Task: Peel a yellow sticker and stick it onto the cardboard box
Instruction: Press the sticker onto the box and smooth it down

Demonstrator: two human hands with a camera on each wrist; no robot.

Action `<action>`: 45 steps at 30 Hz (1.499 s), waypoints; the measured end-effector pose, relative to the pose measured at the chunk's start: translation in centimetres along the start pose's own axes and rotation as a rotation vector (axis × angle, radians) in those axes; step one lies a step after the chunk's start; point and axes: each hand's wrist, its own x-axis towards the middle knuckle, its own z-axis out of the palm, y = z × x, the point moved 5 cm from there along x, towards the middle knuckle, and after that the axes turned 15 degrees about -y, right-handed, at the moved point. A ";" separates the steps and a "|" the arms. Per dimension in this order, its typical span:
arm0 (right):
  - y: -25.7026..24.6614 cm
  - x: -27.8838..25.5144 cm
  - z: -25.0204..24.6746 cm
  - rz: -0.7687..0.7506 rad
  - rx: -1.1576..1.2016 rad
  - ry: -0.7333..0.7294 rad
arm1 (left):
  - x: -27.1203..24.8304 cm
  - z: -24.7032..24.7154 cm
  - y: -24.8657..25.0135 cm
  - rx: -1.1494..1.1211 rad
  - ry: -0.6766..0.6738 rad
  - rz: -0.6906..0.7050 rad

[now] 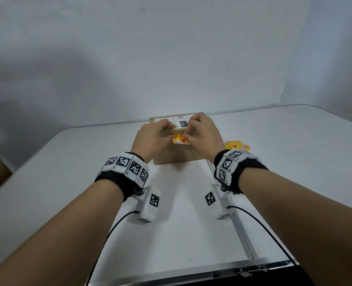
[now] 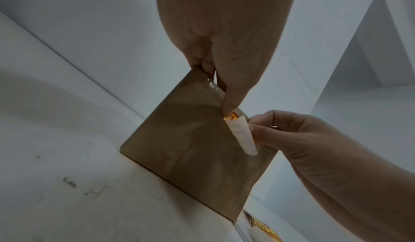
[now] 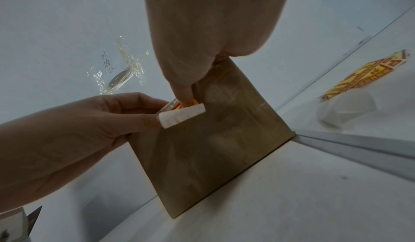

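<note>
Standing on the white table (image 1: 67, 182), the cardboard box (image 1: 179, 155) has both hands at its near top edge. The left hand (image 1: 152, 135) and right hand (image 1: 202, 133) pinch the yellow sticker (image 1: 180, 139) there. Left wrist view: the sticker's white backing (image 2: 242, 135) curls away from the box face. Right wrist view: spare stickers (image 3: 363, 75) lie on the table beside the box.

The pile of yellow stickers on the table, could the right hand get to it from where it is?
Probably yes. The sticker pile lies flat just beside the right hand, nothing between them. But that hand is busy pinching the yellow sticker against the cardboard box.
</note>
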 end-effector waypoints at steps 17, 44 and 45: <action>-0.2 0.0 0.1 -0.004 -0.045 0.022 | 0.2 0.6 0.2 0.082 0.053 -0.035; -0.2 0.5 -0.2 0.034 -0.101 -0.042 | -0.1 0.6 0.5 0.097 0.059 -0.067; 0.0 0.7 -0.2 0.058 -0.110 -0.064 | 0.0 0.6 0.5 0.099 0.057 -0.066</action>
